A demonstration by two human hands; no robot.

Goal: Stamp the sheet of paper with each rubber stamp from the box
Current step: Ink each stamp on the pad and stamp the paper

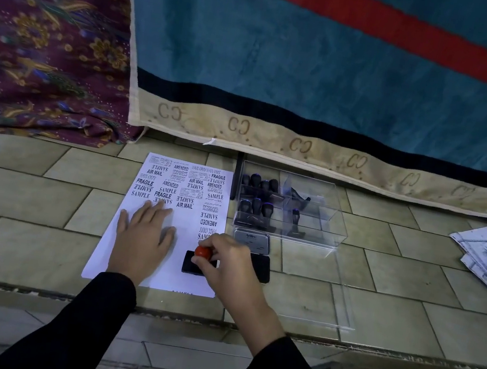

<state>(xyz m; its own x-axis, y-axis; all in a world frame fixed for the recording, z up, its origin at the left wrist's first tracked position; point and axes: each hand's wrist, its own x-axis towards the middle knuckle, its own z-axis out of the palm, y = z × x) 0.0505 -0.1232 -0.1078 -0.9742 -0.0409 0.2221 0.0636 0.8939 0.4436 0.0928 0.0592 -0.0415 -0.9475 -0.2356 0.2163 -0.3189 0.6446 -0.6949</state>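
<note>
Right hand [225, 262] around red-knobbed stamp [203, 252] at sheet [189, 223] edge

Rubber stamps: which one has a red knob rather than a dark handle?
The stamp the right hand grips, base down on the sheet of paper. The stamps in the clear box all have dark handles.

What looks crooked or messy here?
The prints on the paper go every way: some read upright, several SAMPLE ones are upside down, and a few overlap. In the box, one stamp seems to lie tipped over while the others stand.
</note>
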